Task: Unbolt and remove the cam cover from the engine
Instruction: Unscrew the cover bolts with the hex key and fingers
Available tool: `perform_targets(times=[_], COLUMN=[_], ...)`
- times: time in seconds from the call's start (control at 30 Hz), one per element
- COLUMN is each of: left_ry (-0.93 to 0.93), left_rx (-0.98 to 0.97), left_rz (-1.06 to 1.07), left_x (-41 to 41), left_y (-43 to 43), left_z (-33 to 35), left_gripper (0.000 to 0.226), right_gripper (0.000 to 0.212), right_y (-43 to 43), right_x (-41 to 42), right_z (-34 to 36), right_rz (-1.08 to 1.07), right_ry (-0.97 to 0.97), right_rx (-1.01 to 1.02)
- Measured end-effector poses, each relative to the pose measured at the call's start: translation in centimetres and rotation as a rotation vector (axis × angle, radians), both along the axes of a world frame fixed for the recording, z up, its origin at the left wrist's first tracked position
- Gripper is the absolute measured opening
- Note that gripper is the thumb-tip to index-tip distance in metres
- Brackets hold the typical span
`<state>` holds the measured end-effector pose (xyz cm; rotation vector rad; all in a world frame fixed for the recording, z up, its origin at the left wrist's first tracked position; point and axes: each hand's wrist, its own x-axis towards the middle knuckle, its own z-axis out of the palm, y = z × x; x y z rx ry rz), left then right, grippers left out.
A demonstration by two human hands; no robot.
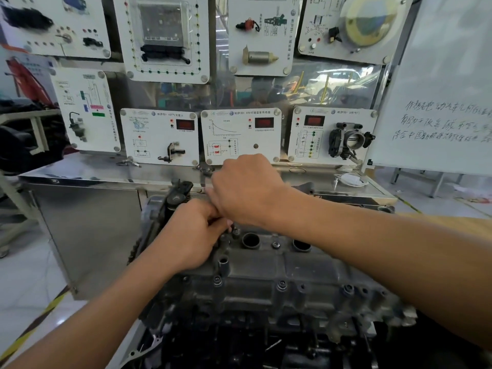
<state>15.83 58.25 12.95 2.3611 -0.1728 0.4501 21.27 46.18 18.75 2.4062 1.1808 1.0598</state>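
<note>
Nearest edge: dark lower engine point(239, 344) fills the bottom of the view, between both forearms.
Cam cover point(269, 265): seated on top of the engine, grey, running left to right in front of the steel bench point(87, 177).
Plug wells point(250, 241): two visible, open.
Cover bolts point(281, 284): at least three along the near edge, in place.
Left hand point(194, 235): at the cover's far left end, fingers curled tight; what they grip is hidden.
Right hand point(245, 190): just above and touching the left, closed like a fist; contents cannot be told.
Training panels point(241, 137): eight white boards; the three lowest each carry a VW badge, Chinese captions and one red display.
Throttle body point(348, 139): one, on the right lower panel.
Whiteboard point(439, 89): three lines of handwritten Chinese.
Clearance: open floor left of the engine, with yellow-black tape point(32, 326).
</note>
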Motion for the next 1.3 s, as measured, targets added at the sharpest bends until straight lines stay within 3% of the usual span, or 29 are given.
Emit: perform_targets(times=[0.33,0.43,0.63,0.73,0.97,1.3], left_ry=[0.018,0.069,0.098,0.085,0.037,-0.014], left_rx=[-0.117,-0.226,-0.303,-0.323,-0.485,-0.411], left_rz=[0.076,0.074,-0.002,0.000,-0.054,-0.008], left_x=[-2.0,-2.7,-3.5,-3.5,-3.5,-3.5], left_y=[-0.4,-0.4,-0.8,-0.7,-0.6,-0.5], left_z=[-0.5,-0.4,0.3,-0.1,-0.8,-1.3], left_gripper=[0.043,0.033,0.029,0.017,0.024,0.024], right_gripper=[0.035,0.035,0.062,0.051,0.045,0.032], right_y=[1.2,1.5,-0.3,-0.2,-0.7,-0.8], right_x=[-1.7,-2.5,-3.7,-2.9,-2.1,-1.3], right_z=[0.0,-0.6,-0.5,-1.0,-1.1,-1.5], right_rz=[-0.006,0.014,0.026,0.092,0.174,0.340], right_ry=[0.085,0.046,-0.023,0.026,0.077,0.085], right_rx=[0.011,0.013,0.060,-0.007,0.035,0.034])
